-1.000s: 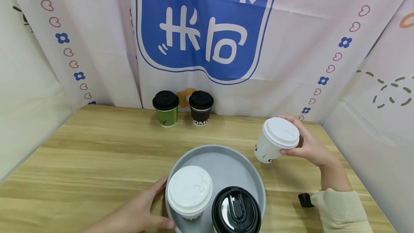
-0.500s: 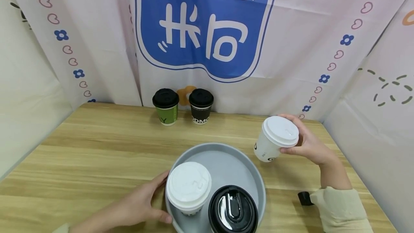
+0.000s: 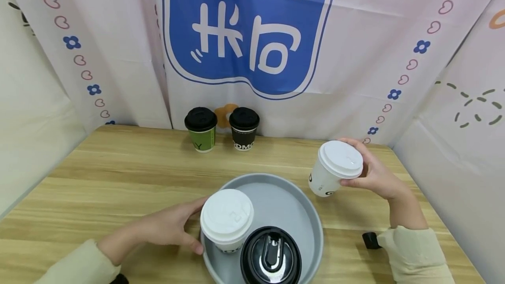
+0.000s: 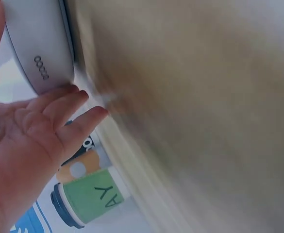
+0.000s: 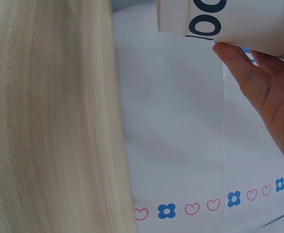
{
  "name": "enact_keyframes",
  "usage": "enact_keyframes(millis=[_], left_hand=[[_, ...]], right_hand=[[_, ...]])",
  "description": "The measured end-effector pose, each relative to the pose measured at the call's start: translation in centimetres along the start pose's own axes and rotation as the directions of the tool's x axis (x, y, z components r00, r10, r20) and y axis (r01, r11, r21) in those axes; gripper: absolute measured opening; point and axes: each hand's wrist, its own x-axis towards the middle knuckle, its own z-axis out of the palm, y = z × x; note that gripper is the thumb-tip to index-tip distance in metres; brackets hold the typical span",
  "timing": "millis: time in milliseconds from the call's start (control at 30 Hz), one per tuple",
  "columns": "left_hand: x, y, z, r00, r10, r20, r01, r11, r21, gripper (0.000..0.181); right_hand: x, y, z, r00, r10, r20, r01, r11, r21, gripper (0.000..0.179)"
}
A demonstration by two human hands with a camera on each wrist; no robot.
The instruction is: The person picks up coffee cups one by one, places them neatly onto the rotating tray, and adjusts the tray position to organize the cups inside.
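My right hand [image 3: 372, 172] grips a white lidded paper cup [image 3: 333, 179] at the right of the table; the cup leans. In the right wrist view, fingers [image 5: 251, 73] lie along the cup's printed side [image 5: 239, 22]. My left hand [image 3: 169, 227] is spread at the left edge of a round grey tray [image 3: 288, 192]. The left wrist view shows its fairly straight fingers [image 4: 83, 124] against the tray's side wall [image 4: 40, 43]. On the tray stand a white-lidded cup [image 3: 226, 216], close to that hand, and a black-lidded cup [image 3: 271, 255].
At the back of the wooden table [image 3: 130, 170] stand a green cup with black lid [image 3: 202, 133] and a black cup [image 3: 244, 133]. Behind them hangs a printed cloth [image 3: 355, 56]. A white side wall [image 3: 461, 165] rises at the right.
The tray has turned clockwise: its white-lidded cup has shifted away from me and its black-lidded cup leftward. My left hand has moved forward with the rim. The right hand holds its cup still.
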Motion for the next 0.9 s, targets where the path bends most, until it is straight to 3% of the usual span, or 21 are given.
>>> enact_keyframes(millis=[233, 400, 500, 600, 733, 800, 900], left_hand=[[1.1, -0.4, -1.3, 0.997, -0.002, 0.081, 0.006, 0.999, -0.039, 0.105], [1.8, -0.6, -1.9, 0.995, -0.049, 0.086, 0.046, 0.999, 0.028, 0.102], [1.5, -0.5, -1.8, 0.995, -0.067, 0.074, 0.065, 0.997, 0.039, 0.100], [0.5, -0.2, -1.4, 0.998, -0.054, 0.036, 0.052, 0.997, 0.055, 0.097], [-1.5, 0.4, 0.1, 0.997, -0.046, -0.065, 0.051, 0.996, 0.069, 0.088], [-2.4, 0.7, 1.1, 0.990, -0.061, -0.125, 0.065, 0.997, 0.031, 0.084], [-3.4, 1.2, 2.6, 0.969, -0.118, -0.215, 0.114, 0.993, -0.028, 0.083]], right_hand=[[0.1, 0.1, 0.0, 1.000, -0.004, 0.010, 0.004, 1.000, -0.001, 0.091], [0.0, 0.2, 0.0, 1.000, -0.005, 0.008, 0.004, 1.000, 0.003, 0.091], [0.0, 0.2, 0.1, 1.000, 0.001, 0.007, -0.001, 1.000, 0.000, 0.091], [-0.1, 0.1, 0.1, 1.000, -0.001, 0.003, 0.001, 1.000, -0.001, 0.091], [-0.1, 0.1, 0.2, 1.000, -0.002, 0.005, 0.002, 1.000, 0.002, 0.091], [0.0, 0.1, 0.2, 1.000, 0.000, 0.008, 0.000, 1.000, 0.001, 0.091], [0.0, 0.1, 0.4, 1.000, 0.005, 0.015, -0.005, 1.000, 0.005, 0.091]])
